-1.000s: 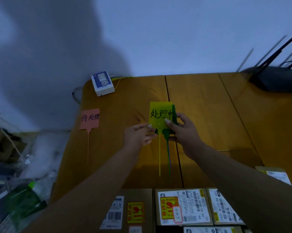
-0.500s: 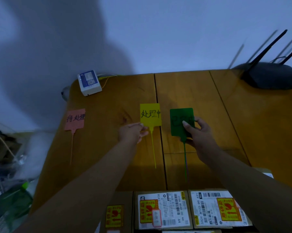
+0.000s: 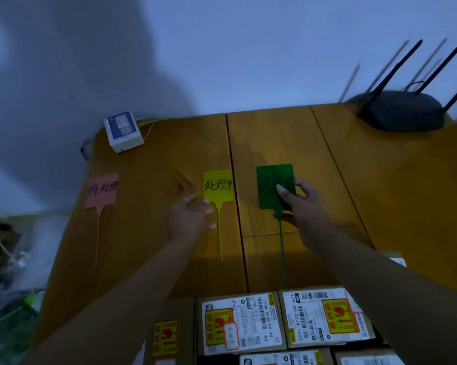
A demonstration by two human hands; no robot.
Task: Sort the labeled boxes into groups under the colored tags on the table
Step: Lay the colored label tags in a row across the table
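My hands are apart: my right hand (image 3: 305, 206) pinches the green tag (image 3: 271, 180), thumb on its face; my left hand (image 3: 188, 219) hangs loose just beside the yellow tag (image 3: 218, 184), holding nothing. At the near edge of the bench (image 3: 288, 138) the boxes (image 3: 242, 322) sit shut, contents hidden, none sorted yet. If I set the green tag down this near the yellow one, I judge their groups could merge; the pink tag (image 3: 102, 191) lies well apart.

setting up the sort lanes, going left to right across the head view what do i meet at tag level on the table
pink tag → left hand → yellow tag → green tag, pinched in the grip of the right hand → black router at the far right corner
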